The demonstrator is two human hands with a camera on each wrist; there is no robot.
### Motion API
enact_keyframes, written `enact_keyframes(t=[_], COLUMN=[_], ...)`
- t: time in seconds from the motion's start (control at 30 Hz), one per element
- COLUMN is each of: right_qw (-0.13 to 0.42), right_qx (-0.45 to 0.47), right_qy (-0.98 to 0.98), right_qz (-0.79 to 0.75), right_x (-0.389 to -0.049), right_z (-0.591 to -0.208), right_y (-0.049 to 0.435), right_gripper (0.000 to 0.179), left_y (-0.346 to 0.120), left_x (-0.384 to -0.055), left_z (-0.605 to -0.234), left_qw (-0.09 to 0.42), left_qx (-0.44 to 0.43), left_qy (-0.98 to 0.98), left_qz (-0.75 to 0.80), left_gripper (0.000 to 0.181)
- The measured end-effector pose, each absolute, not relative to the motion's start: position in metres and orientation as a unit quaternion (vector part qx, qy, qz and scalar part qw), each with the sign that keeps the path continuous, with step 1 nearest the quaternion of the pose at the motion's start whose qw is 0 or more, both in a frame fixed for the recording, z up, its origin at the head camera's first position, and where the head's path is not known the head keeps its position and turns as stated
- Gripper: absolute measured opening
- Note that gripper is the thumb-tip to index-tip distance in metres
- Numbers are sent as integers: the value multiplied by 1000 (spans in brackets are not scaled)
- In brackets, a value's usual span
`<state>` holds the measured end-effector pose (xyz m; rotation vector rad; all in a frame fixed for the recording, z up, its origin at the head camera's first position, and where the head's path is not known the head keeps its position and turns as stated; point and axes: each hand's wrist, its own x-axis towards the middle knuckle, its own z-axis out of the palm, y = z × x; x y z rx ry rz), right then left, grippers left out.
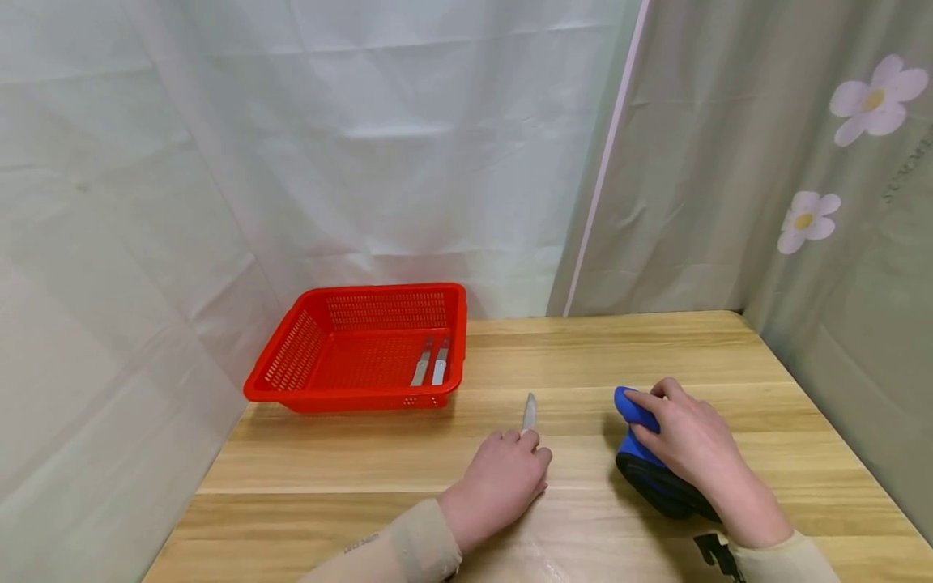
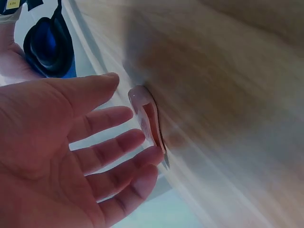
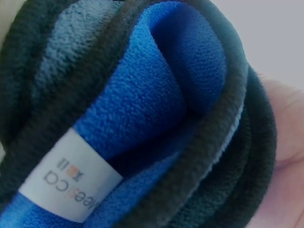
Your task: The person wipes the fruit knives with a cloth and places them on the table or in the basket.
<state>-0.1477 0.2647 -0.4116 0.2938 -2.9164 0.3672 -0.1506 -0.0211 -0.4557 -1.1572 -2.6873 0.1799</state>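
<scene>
On the table, a small knife (image 1: pixel 529 413) lies with its pale blade pointing away from me. My left hand (image 1: pixel 499 482) is over its handle in the head view. The left wrist view shows that handle (image 2: pixel 151 121) beside the loosely bent fingers (image 2: pixel 118 142), which do not wrap round it; whether they touch it, I cannot tell. My right hand (image 1: pixel 688 433) grips a soft blue fabric item (image 1: pixel 637 411) with black edging, thumb and fingers at its blue end. Seen close in the right wrist view, this item (image 3: pixel 137 95) is hollow and fleecy, with a white label (image 3: pixel 71 175).
A red plastic basket (image 1: pixel 364 397) stands at the back left of the wooden table (image 1: pixel 583 356). Two slim knife-like items (image 1: pixel 440 364) lie inside, along its right wall. Pale curtains (image 1: pixel 437 162) hang behind the table and at both sides.
</scene>
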Motion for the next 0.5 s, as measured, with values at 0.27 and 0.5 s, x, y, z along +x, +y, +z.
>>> enact_keyframes(t=[0.27, 0.5], right_qw=[93, 91], right_qx=[102, 102], right_qy=[-982, -983], right_qz=[126, 125], right_x=[-148, -147], right_z=[-410, -411], right_y=[263, 261], right_gripper=[52, 51], left_y=[-31, -36], left_x=[-153, -161], left_z=[-455, -454], left_qw=[79, 55], left_qx=[-380, -313], left_qy=[-922, -948], left_qz=[13, -11], left_gripper=[13, 27])
